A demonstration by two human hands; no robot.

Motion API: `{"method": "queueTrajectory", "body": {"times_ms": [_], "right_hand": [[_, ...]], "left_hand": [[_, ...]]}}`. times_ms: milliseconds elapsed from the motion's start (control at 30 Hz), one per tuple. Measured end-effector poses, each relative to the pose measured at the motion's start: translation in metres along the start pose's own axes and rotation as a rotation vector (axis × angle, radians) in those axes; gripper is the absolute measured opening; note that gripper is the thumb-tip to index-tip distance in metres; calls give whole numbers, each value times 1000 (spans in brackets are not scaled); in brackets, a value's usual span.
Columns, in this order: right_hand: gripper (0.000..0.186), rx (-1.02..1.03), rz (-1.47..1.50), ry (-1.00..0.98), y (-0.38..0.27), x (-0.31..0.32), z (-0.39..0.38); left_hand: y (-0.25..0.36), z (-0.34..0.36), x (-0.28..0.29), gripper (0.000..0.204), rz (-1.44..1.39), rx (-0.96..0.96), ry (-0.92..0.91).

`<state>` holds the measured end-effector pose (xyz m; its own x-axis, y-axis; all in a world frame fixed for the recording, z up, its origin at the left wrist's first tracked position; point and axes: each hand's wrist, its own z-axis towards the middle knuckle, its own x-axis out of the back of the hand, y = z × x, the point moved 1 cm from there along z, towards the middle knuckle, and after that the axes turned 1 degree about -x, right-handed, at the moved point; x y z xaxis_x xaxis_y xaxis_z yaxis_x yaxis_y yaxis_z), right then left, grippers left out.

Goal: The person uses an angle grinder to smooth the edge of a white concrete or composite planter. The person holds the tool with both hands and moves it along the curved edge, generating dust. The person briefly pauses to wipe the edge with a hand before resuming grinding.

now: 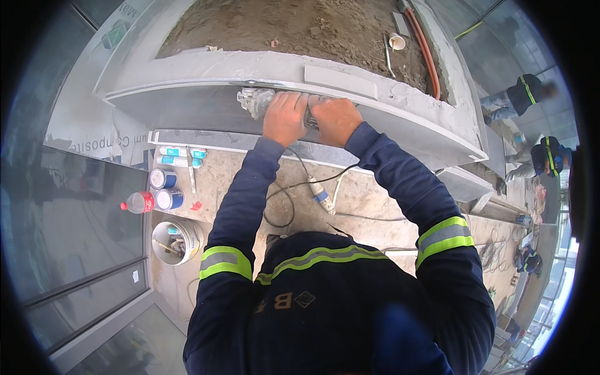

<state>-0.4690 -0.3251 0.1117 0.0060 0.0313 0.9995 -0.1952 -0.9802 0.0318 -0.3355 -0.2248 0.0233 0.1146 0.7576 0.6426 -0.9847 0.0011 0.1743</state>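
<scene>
Both of my hands are closed around an angle grinder point(255, 102), its pale, dusty metal head pointing left. My left hand point(286, 117) grips it just behind the head. Beside it, my right hand point(335, 119) is wrapped round the rear of the body, most of which the fingers hide. The grinder's thin disc, seen edge-on, lies at the top edge of a grey stone panel point(200, 112) facing a raised planter wall. A loose grey strip point(340, 81) rests on the wall top, just beyond my right hand.
Brown soil point(269, 31) fills the planter, with a white cup point(396, 41) and orange pipes point(425, 53). Left on the floor are sealant tubes point(181, 152), cans point(169, 199), a red-capped bottle point(139, 202) and a bucket point(195, 234). A cable connector point(320, 195) lies below my arms. Several people are at right.
</scene>
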Motion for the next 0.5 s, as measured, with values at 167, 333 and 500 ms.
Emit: {"method": "queueTrajectory", "body": {"times_ms": [167, 333, 500], "right_hand": [[34, 3, 6, 20, 3, 5, -4], [33, 46, -3, -25, -3, 1, 9], [37, -12, 11, 29, 14, 2, -21]], "left_hand": [[7, 5, 0, 48, -5, 29, -20], [-1, 5, 7, 41, -24, 19, 5], [29, 9, -4, 36, 1, -10, 33]]}}
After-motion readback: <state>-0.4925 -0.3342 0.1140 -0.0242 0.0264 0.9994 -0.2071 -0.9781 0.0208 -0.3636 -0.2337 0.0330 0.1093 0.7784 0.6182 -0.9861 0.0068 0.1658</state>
